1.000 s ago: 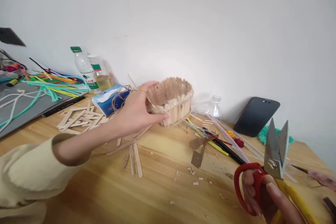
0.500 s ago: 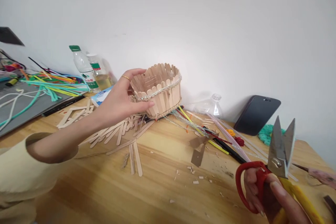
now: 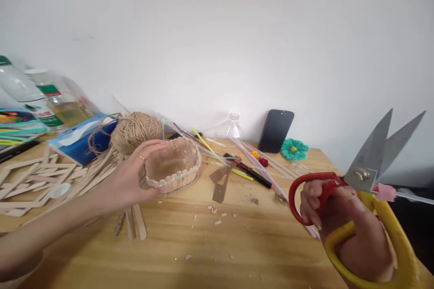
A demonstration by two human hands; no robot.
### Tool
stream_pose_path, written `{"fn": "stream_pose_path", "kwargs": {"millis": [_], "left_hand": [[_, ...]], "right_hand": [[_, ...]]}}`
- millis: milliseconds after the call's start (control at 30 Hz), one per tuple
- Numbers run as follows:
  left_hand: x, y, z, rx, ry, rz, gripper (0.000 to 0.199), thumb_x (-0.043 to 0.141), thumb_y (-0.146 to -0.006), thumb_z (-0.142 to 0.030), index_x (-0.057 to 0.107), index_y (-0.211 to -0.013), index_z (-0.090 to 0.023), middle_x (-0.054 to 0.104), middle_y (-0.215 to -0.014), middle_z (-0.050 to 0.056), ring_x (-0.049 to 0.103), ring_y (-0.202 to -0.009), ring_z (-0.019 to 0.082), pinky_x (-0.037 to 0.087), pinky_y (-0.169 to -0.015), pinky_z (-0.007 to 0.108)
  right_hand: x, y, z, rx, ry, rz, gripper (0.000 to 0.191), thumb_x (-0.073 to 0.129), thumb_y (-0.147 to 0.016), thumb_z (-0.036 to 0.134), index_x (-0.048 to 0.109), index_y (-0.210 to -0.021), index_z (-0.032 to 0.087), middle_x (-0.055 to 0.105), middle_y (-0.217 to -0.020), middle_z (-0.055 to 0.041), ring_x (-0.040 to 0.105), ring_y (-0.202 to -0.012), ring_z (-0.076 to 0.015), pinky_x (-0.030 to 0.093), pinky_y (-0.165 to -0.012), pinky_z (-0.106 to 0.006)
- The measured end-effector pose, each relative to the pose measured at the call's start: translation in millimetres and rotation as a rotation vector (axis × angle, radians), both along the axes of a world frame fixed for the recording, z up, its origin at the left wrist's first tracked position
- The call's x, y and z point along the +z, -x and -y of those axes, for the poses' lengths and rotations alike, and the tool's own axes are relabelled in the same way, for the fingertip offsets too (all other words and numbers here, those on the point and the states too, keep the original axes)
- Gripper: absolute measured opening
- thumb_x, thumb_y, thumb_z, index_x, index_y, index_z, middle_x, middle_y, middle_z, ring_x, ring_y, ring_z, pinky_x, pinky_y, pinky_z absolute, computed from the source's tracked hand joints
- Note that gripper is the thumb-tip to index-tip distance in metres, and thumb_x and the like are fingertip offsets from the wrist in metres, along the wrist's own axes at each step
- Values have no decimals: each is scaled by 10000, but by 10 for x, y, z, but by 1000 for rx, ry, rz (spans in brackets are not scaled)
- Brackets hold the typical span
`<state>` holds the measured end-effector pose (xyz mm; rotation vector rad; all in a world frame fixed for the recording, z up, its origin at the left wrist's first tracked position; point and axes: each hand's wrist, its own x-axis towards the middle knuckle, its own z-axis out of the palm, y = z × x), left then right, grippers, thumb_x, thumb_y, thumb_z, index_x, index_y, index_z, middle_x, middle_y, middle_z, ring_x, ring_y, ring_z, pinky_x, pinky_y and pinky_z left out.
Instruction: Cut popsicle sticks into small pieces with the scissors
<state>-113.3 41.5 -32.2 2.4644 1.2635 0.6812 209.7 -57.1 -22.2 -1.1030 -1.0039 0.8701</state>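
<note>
My left hand (image 3: 130, 176) holds a small oval basket (image 3: 179, 180) of wooden sticks by its left side, thumb in front and fingers at the back rim. A sparkly cord runs round the basket's outside, and its inside looks clear and shiny. On the right, my right hand (image 3: 352, 221) has its fingers through the red and yellow handles of large scissors (image 3: 366, 176). The blades point up and stand apart, with nothing between them. A ball of twine (image 3: 135, 131) sits behind my left hand.
Wooden sticks (image 3: 34, 185), a blue packet (image 3: 81, 140) and bottles (image 3: 37, 104) are at the left. A black phone (image 3: 276, 131) leans on the wall beside a teal flower (image 3: 294, 149). Pens, pipe cleaners, brown tape (image 3: 220, 185) and small scraps lie mid-table.
The basket in my left hand is lower and nearer the tabletop, tipped so more of its inside shows. The view has shifted right, and the scissors appear higher, still apart at the blades.
</note>
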Motion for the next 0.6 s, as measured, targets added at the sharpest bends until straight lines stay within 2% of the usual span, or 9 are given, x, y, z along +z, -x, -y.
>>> {"fn": "stream_pose_path", "kwargs": {"millis": [133,267,400,500,533,600], "left_hand": [[-127,-105,-56,-75,27,29,615,570,-745,-197,253,-1254,-331,331,-1335,73,336,-1254,283,296,-1019,504],[-154,-131,-131,-66,25,-4,598,533,-811,-262,191,-1294,-350,246,-1389,67,269,-1295,273,280,-1034,493],[-83,-130,-70,-47,-184,-52,820,652,-707,-376,138,-1343,-434,194,-1426,40,249,-1282,344,258,-1026,547],[-10,-236,125,-127,-375,-82,752,614,-746,-292,194,-1345,-466,358,-1367,3,344,-1240,301,290,-1038,487],[-3,-307,202,-206,-398,-94,679,568,-778,-236,246,-1337,-448,475,-1290,-9,409,-1203,256,334,-1029,427],[-34,-500,335,-471,-344,-209,470,430,-842,-146,424,-1259,-365,648,-1115,-22,556,-1067,172,412,-986,312]], "right_hand": [[51,-91,14,-25,-45,-15,282,528,-765,427,573,-585,215,468,-525,16,398,-402,-112,338,-386,-246],[58,-180,32,-11,-75,-40,264,552,-760,443,598,-638,213,482,-549,19,405,-425,-106,339,-395,-232],[60,-245,46,-52,-78,-65,253,562,-758,430,612,-642,210,485,-609,16,401,-451,-100,346,-412,-231],[70,-270,47,-66,-91,-62,250,530,-778,390,614,-627,210,476,-605,13,395,-442,-104,337,-404,-241],[72,-276,48,-64,-96,-58,247,527,-779,384,614,-627,210,473,-600,13,396,-440,-105,334,-402,-243],[67,-289,54,-49,-89,-55,242,532,-777,389,613,-634,211,471,-593,14,402,-445,-107,328,-399,-240]]}}
